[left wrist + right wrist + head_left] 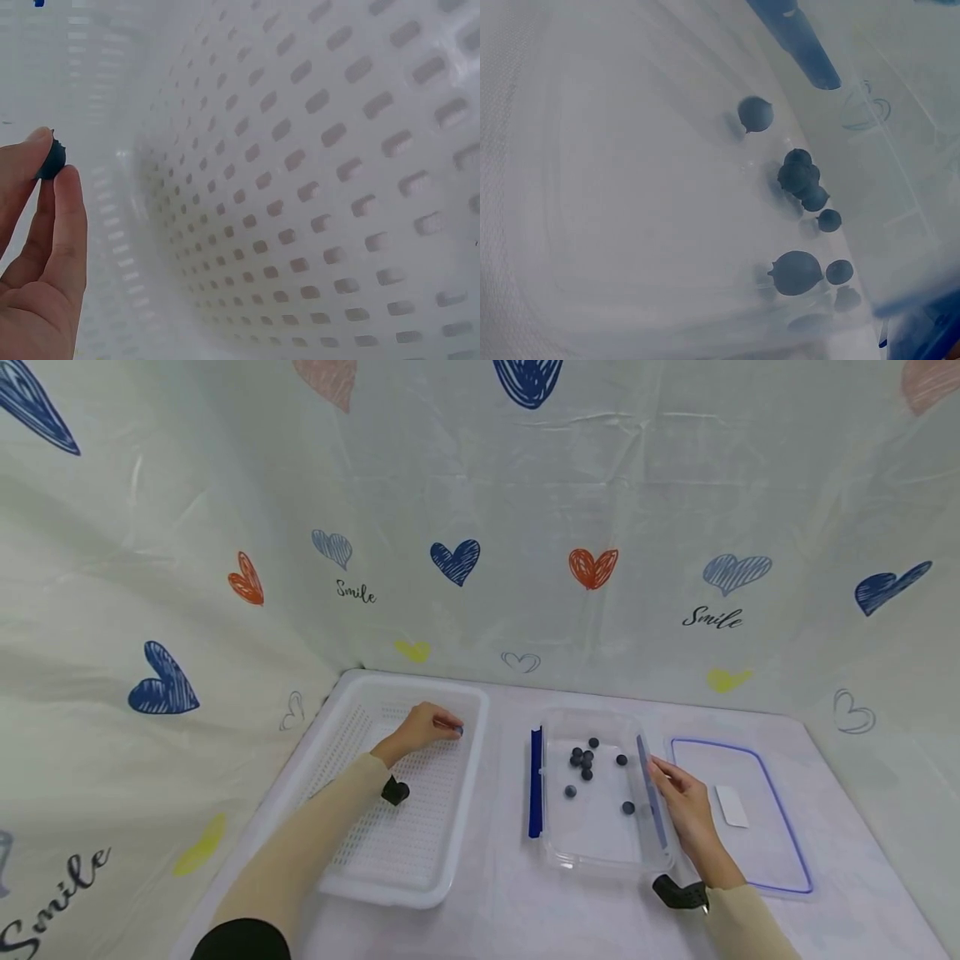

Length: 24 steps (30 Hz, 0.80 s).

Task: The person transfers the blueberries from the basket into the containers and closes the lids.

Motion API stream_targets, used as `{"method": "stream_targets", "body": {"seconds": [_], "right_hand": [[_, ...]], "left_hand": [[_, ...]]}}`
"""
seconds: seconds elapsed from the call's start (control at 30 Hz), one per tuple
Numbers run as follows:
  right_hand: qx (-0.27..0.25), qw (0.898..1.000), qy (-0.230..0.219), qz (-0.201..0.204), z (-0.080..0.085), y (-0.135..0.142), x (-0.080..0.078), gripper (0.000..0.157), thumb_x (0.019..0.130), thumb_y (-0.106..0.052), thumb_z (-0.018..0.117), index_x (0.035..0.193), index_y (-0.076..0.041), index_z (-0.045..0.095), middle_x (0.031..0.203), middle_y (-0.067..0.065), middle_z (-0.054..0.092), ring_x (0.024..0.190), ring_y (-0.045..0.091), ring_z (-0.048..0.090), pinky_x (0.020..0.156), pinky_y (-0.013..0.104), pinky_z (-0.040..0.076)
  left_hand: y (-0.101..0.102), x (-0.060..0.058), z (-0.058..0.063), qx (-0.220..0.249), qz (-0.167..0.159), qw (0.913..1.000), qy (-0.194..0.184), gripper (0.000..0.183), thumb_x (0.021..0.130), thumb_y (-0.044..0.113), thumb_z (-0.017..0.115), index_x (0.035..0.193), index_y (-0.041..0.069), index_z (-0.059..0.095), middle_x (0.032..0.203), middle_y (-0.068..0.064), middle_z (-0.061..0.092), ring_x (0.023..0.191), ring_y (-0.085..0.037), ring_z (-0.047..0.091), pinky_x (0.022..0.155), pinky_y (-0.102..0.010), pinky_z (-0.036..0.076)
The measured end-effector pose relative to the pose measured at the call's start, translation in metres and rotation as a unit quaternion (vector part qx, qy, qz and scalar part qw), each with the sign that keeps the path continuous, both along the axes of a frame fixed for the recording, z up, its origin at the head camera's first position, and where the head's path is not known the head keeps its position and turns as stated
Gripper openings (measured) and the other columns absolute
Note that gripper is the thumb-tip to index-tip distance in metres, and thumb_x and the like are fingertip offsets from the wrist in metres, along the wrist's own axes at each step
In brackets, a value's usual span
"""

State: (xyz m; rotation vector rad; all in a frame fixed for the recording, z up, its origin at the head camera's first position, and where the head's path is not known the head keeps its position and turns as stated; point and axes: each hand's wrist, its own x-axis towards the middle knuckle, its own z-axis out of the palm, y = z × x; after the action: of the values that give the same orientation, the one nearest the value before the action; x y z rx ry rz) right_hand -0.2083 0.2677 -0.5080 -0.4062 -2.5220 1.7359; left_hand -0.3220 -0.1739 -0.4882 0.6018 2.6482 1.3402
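Observation:
My left hand [422,728] pinches one blueberry [54,160] between thumb and fingertips, above the white perforated basket [471,777] near its right side. Under that hand, the visible basket floor shows only its rows of holes. To the right stands a clear plastic container [592,847] with several blueberries [587,760] scattered and clustered on its bottom. My right hand [686,806] grips the container's right side by its raised blue flap. The right wrist view looks through hazy plastic at the blueberries [796,272]; the right fingers are hidden there.
A clear lid with a blue edge [784,810] and a white label [731,806] lies at the right of the table. Another blue flap [536,785] sticks out on the container's left. A heart-printed sheet [525,610] hangs behind the table.

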Motion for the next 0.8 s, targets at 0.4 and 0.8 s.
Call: {"method": "stream_targets", "body": {"seconds": [0.4, 0.8], "right_hand": [[-0.005, 1.000, 0.006, -0.003, 0.000, 0.000, -0.001, 0.059, 0.101, -0.044, 0.057, 0.143, -0.003, 0.053, 0.121, -0.008, 0.059, 0.095, -0.001, 0.050, 0.079, 0.010, 0.042], [-0.012, 1.000, 0.019, -0.006, -0.001, 0.000, 0.000, 0.057, 0.101, -0.041, 0.059, 0.142, -0.002, 0.054, 0.104, -0.026, 0.054, 0.093, -0.003, 0.051, 0.078, 0.009, 0.042]], "left_hand": [[0.004, 0.010, 0.030, 0.022, -0.013, 0.9996, 0.011, 0.026, 0.088, 0.005, 0.077, 0.109, -0.008, 0.072, 0.104, -0.017, 0.073, 0.098, -0.029, 0.070, 0.086, -0.037, 0.056], [0.005, 0.011, 0.049, 0.065, -0.003, 0.9978, -0.011, 0.029, 0.088, 0.011, 0.078, 0.114, -0.002, 0.073, 0.106, -0.011, 0.074, 0.096, -0.021, 0.070, 0.084, -0.032, 0.056]]}}
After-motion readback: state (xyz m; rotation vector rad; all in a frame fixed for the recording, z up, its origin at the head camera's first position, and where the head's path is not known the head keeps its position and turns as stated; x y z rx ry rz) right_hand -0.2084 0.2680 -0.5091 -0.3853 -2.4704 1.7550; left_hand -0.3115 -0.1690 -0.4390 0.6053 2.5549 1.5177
